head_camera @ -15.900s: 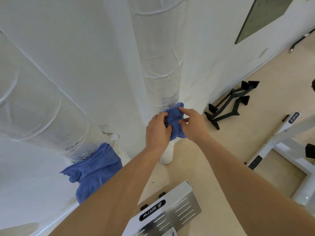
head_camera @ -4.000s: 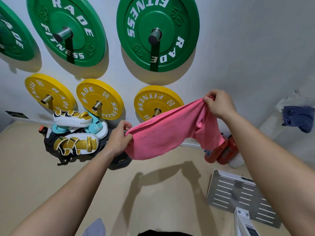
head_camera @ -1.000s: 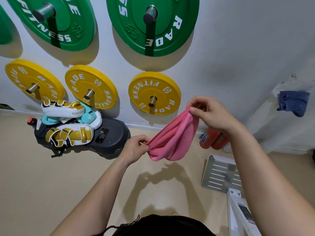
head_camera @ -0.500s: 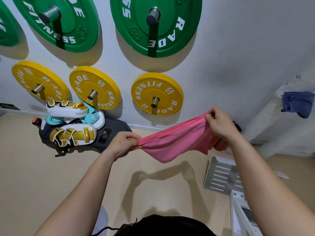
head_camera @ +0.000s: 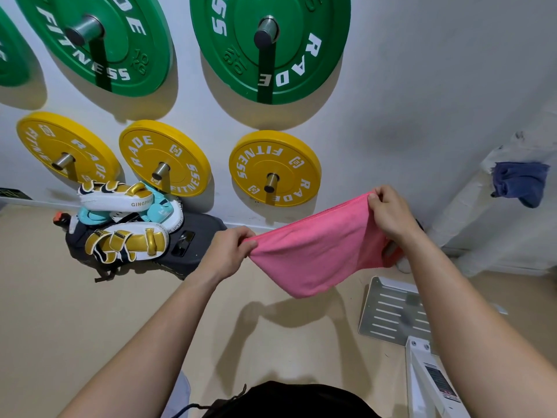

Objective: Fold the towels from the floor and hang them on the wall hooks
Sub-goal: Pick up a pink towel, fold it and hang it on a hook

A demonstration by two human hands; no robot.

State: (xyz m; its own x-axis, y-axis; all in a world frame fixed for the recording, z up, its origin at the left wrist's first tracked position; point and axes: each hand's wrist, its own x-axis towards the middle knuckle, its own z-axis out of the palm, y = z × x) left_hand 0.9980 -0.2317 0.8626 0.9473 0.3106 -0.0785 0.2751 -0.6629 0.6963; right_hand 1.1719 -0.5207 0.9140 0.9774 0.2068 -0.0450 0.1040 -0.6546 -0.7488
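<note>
- The pink towel (head_camera: 316,254) is plain pink all over.
- Above the pink towel, the big plates (head_camera: 271,46) are green with white letters.
- Just above it, the small plates (head_camera: 275,167) are yellow with white letters.
- Right of the pink towel, the blue towel (head_camera: 520,182) is dark blue.
- Left of it, the pads (head_camera: 120,239) are white and gold.

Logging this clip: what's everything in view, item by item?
pink towel: 1, pink, stretched between both hands
blue towel: 1, blue, hung on wrapped pipe, right
green weight plates: 3, green, upper wall pegs
yellow weight plates: 3, yellow, lower wall pegs
boxing pads: several, white-gold and teal, piled by wall
footplate: 1, silver, floor at right
left hand: 1, grips towel's left end
right hand: 1, grips towel's right end
</note>
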